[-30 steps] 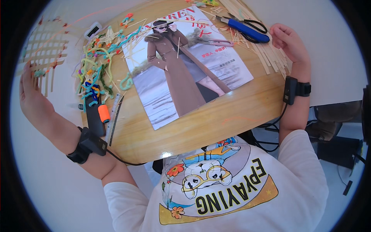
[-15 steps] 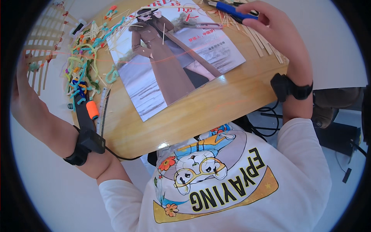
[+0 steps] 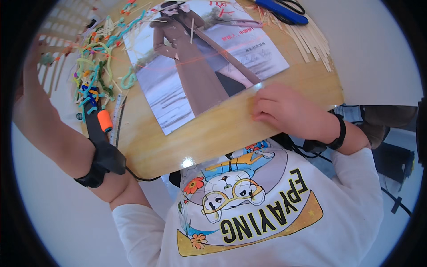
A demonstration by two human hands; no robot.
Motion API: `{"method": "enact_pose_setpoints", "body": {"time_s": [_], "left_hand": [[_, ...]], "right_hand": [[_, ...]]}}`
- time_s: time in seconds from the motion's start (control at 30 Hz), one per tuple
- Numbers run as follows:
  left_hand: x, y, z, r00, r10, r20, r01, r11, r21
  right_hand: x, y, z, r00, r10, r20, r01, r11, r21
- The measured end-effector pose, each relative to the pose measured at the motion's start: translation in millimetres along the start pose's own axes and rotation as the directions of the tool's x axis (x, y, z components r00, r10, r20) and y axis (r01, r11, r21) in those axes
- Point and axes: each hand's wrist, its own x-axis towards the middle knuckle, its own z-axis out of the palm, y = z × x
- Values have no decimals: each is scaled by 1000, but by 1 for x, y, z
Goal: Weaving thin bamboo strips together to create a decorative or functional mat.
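At the left rim, my left hand (image 3: 30, 73) is closed at the edge of a lattice of thin wooden sticks (image 3: 55, 40) tied with coloured thread; its fingers are mostly hidden and the lattice is blurred. My right hand (image 3: 282, 110) is over the table just off the magazine's near right edge, fingers curled together; whatever they pinch, if anything, cannot be made out. A fine orange thread (image 3: 195, 58) crosses the magazine (image 3: 164, 104) from the left. Beyond my right hand, a hand tool with blue-and-black handles (image 3: 287, 13) lies at the far right of the table.
Coloured fuzzy stems (image 3: 95, 75) heap along the table's left side, beside an orange thread spool (image 3: 105, 120) and a clear ruler (image 3: 117, 118). Loose thin sticks (image 3: 307, 40) lie at the right edge. Black cables (image 3: 307, 153) hang below the table.
My right hand has left the blue-and-black handled tool and come down toward me, near the table's front edge. My left hand and the lattice have shifted slightly.
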Motion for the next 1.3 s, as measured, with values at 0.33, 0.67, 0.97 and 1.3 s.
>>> {"method": "enact_pose_setpoints", "body": {"time_s": [0.33,0.67,0.97,1.3], "left_hand": [[-46,10,42,981,167,96,-172,984,49],[-56,24,51,978,177,106,-183,982,39],[-57,25,57,965,235,114,-238,971,21],[-67,31,71,960,129,248,-98,986,-133]], "right_hand": [[44,-45,-64,944,68,-324,105,866,488],[112,-75,-93,751,-10,-660,408,793,453],[132,-63,-82,786,93,-611,408,665,626],[139,-46,-64,505,-414,-758,370,897,-243]]}}
